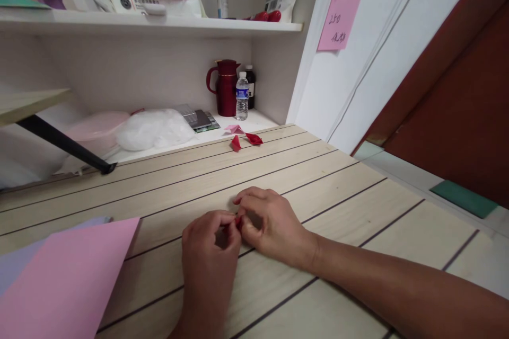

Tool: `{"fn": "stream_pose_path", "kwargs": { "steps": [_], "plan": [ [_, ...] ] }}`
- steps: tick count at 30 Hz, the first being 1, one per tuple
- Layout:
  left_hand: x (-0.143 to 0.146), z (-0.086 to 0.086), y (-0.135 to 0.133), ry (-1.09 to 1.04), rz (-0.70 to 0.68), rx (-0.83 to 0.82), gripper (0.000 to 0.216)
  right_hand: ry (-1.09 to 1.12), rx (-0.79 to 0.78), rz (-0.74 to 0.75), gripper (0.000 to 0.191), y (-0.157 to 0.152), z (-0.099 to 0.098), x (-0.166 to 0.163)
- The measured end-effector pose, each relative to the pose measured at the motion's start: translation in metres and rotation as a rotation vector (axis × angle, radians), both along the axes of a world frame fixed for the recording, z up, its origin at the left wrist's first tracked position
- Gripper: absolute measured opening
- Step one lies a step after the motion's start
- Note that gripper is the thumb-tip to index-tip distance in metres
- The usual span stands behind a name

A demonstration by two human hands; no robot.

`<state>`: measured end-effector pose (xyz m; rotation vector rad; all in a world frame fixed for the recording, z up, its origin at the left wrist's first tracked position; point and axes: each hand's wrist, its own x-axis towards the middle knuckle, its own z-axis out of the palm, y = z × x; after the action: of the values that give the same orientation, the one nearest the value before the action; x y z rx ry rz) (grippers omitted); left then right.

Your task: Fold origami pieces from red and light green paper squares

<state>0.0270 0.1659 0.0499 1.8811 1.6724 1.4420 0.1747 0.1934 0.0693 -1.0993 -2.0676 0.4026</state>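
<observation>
My left hand (pixel 209 254) and my right hand (pixel 270 225) meet over the wooden tabletop (pixel 338 196). Between their fingertips they pinch a small red folded paper piece (pixel 237 221), mostly hidden by the fingers. Two more red folded pieces (pixel 245 141) and a pale pink one (pixel 234 129) lie at the far edge of the table. A pink paper sheet (pixel 67 280) lies to the left of my left hand, on top of a lavender sheet (pixel 24 257).
A shelf recess behind the table holds a dark red jug (pixel 225 87), a water bottle (pixel 242 96), a white plastic bag (pixel 155 128) and a pink lid (pixel 95 124). A black table leg (pixel 63 143) slants at left. A pink note (pixel 339 21) is stuck on the white wall.
</observation>
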Motion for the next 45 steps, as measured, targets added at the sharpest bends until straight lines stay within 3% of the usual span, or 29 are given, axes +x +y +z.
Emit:
{"fn": "stream_pose_path", "kwargs": {
  "steps": [13, 18, 25, 33, 39, 45],
  "plan": [
    [-0.005, 0.01, 0.001, -0.317, 0.102, -0.255, 0.013, 0.203, 0.007, 0.049, 0.015, 0.016, -0.003, 0.007],
    [-0.007, 0.011, -0.001, -0.379, 0.082, -0.274, 0.015, 0.236, -0.021, 0.06, 0.016, 0.018, -0.003, 0.009],
    [-0.007, 0.006, -0.001, -0.272, 0.063, -0.2, 0.013, 0.244, -0.083, 0.172, 0.013, 0.015, 0.0, 0.011],
    [-0.006, 0.002, -0.003, -0.121, 0.077, -0.033, 0.008, 0.192, -0.021, 0.294, 0.033, 0.016, 0.003, 0.02],
    [-0.007, -0.004, -0.001, -0.067, 0.094, 0.083, 0.009, 0.106, -0.016, 0.349, 0.026, 0.015, 0.002, 0.019],
    [-0.007, -0.003, -0.002, -0.069, 0.069, 0.049, 0.008, 0.051, -0.003, 0.323, 0.017, 0.017, 0.001, 0.021]
  ]
}}
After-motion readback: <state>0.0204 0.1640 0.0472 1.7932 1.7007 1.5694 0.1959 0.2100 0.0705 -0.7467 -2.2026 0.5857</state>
